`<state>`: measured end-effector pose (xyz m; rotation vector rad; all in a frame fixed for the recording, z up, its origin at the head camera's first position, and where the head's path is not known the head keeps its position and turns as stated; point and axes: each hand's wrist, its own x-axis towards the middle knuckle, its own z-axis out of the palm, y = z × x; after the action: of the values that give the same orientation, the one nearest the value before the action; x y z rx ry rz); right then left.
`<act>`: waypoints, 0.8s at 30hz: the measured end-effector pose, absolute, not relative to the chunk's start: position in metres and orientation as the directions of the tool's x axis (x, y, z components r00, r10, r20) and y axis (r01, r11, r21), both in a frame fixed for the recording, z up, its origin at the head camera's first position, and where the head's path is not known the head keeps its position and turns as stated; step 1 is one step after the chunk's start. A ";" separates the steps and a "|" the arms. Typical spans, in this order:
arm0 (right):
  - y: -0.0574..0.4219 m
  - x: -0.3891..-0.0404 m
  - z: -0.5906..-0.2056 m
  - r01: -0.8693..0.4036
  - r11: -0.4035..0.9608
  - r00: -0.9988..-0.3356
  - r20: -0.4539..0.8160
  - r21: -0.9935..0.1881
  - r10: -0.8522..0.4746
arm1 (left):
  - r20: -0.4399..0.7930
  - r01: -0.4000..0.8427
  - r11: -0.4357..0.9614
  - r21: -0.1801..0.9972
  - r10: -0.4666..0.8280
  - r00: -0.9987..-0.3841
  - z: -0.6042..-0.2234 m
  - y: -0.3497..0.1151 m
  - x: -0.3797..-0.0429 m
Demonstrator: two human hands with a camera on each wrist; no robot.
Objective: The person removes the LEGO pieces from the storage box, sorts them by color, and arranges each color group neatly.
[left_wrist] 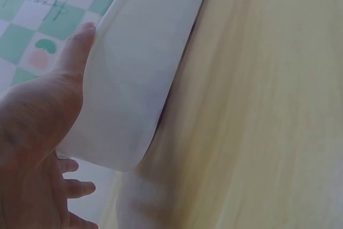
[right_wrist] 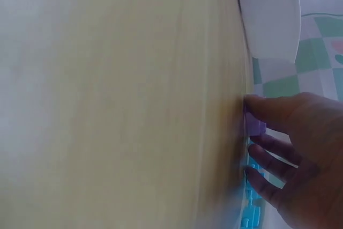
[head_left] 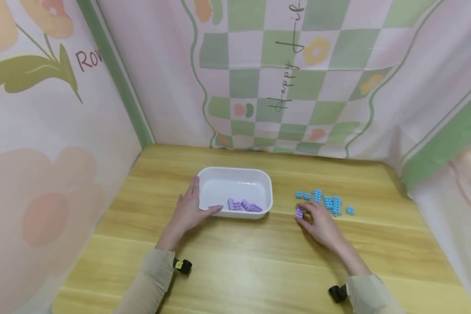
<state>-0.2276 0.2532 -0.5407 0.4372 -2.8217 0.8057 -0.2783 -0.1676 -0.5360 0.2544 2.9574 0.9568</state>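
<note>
In the head view, a white plastic tray (head_left: 216, 214) stands left of the middle of the table, with several purple toy bricks (head_left: 234, 204) lying along its near side. My left hand (head_left: 187, 212) holds the tray's near left corner, thumb over the front rim and fingers along the left end. To the right of the tray, my right hand (head_left: 321, 223) pinches a purple toy brick (head_left: 299, 213) between thumb and fingers at the tabletop. The right wrist view shows this purple brick (right_wrist: 255, 125) partly hidden by the thumb.
Several light blue toy bricks (head_left: 336, 206) lie on the wooden table (head_left: 251, 261) just beyond and right of my right hand. A checked, patterned curtain (head_left: 282, 87) hangs behind the table's back edge, with more cloth at both sides.
</note>
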 end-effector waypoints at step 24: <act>0.101 -0.304 -0.507 -0.594 0.624 -0.781 0.181 -0.508 -0.598 | 0.048 0.155 0.822 0.547 0.154 -0.987 -0.534 -0.166 -0.272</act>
<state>-0.3037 0.1012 -0.5070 1.0407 -2.8358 0.8832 -0.2725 -0.1658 -0.5337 0.2543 3.0000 0.9012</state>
